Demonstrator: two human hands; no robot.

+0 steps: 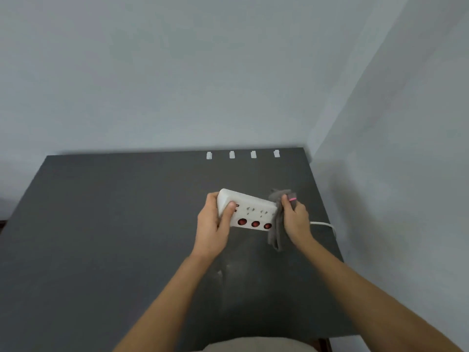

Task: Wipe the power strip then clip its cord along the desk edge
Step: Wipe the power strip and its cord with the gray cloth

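Head view: white power strip (247, 210) held up over the dark table (127, 224), long axis running left-right, tilted slightly, socket face toward camera. Left hand (215, 223) closed around the strip's left end, thumb on the face beside the USB ports. Right hand (294, 219) at the strip's right end, closed on a grey cloth (278, 219) bunched against that end. White cord (326, 224) exits right, behind the right hand, toward the table's right edge. Four white cable clips (242, 154) in a row along the far edge, well apart from the strip. Judgement: wiping in progress, clipping not started; cord nearer the right hand.
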